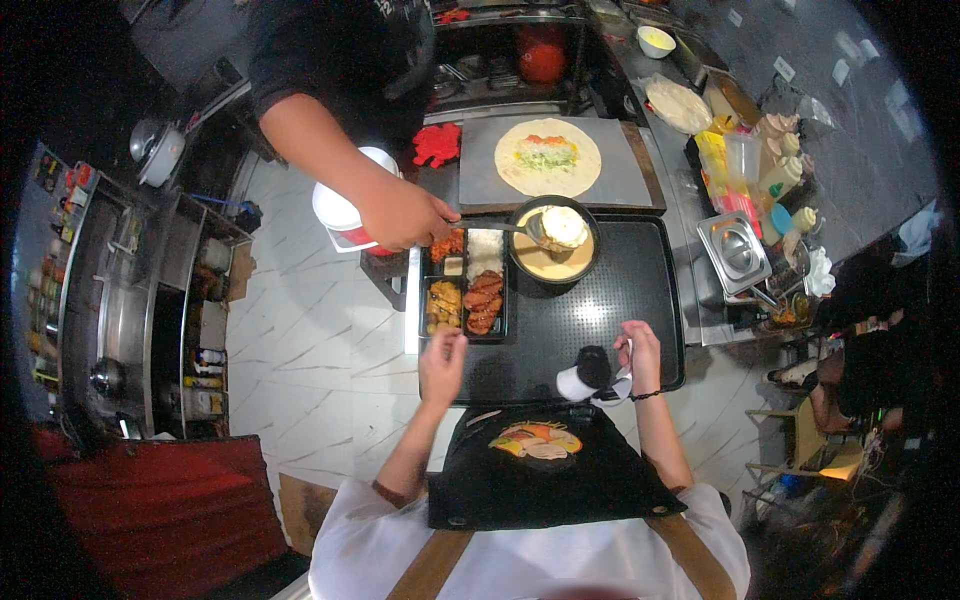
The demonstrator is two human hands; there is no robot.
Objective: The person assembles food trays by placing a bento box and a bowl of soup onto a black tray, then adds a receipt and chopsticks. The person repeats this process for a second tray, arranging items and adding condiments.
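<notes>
My left hand [441, 368] hovers by the near edge of a black compartment box [464, 336], fingers stretched loosely and holding nothing visible. Inside the box are sliced browned meat [484, 303], white rice [485, 250], yellow pieces [443, 303] and orange-red food. At the right, my right hand [641, 356] has its fingers curled around something thin and white. Beside it is a small white cup-like thing with a black part [575, 383]. Another person's hand [405, 212] holds a ladle [500, 227] with pale creamy food over a black bowl [517, 268] of yellowish soup.
The box and bowl stand on a black tray [640, 290]. Beyond it, a flatbread [513, 178] with fillings lies on a grey board [625, 165]. A red cloth-like thing [437, 146] and white bucket [335, 215] are at left. Sauce bottles [780, 178] and a metal container [735, 250] line the right counter.
</notes>
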